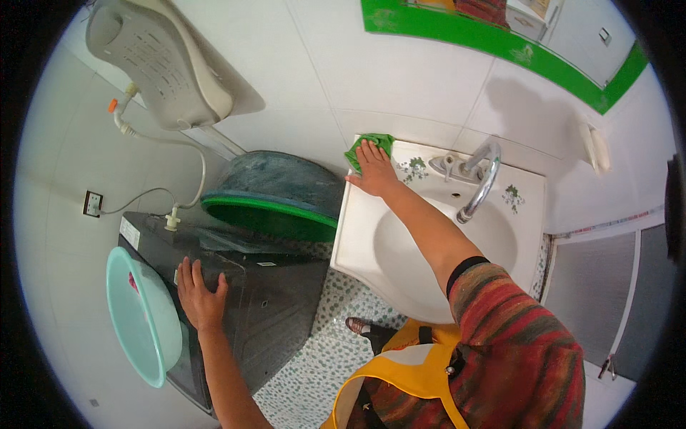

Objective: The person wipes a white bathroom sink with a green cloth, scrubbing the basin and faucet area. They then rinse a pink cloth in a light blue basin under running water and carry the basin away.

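My right hand (377, 170) presses a green cloth (381, 140) onto the back left corner of a white washbasin (358, 230). The palm lies flat, with the fingers over the cloth's lower part. A chrome gooseneck faucet (482, 187) rises from the basin's rear ledge, to the right of that hand, between printed green leaf patterns. My left hand (202, 295) is empty, fingers spread, at the dark top of a washing machine (284, 305). Whether it touches the surface I cannot tell.
A pale turquoise plastic basin (172, 332) leans at the machine's left side. Behind the machine a large dark tub (278, 171) with a green rim tilts against the wall. A water hose (202, 171) runs to the machine. A green-framed mirror (482, 43) hangs above the washbasin.
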Motion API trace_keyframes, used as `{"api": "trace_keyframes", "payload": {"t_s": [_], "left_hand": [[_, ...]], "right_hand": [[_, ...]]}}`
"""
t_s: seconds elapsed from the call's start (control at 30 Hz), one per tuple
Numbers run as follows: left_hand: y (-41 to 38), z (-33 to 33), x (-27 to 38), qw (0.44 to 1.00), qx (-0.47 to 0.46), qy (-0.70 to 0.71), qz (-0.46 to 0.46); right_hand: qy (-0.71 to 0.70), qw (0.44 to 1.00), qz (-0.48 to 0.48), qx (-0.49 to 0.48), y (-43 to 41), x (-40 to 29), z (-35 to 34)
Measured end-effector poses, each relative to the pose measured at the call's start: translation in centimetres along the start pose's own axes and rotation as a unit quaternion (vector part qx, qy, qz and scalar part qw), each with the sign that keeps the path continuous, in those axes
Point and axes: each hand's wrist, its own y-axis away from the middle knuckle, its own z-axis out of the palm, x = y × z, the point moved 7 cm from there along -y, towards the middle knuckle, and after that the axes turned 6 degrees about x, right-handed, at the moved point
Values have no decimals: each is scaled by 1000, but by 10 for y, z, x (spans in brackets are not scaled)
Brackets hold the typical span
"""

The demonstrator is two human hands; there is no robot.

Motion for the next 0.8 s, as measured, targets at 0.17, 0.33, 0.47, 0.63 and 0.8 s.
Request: {"api": "trace_keyframes", "payload": {"t_s": [0.17, 0.33, 0.47, 0.63, 0.8], "left_hand": [[6, 5, -10, 1000, 7, 4, 14], [5, -1, -4, 1000, 23, -1, 22], [-3, -4, 5, 999, 19, 22, 28], [5, 2, -3, 999, 24, 3, 28], [8, 1, -8, 999, 28, 5, 26]], "right_hand": [[-4, 998, 39, 46, 42, 54, -19], [-19, 987, 152, 54, 63, 72, -24], [-4, 992, 107, 64, 30, 49, -13], [-27, 999, 10, 40, 64, 15, -2], [-73, 997, 12, 22, 108, 42, -11]]}}
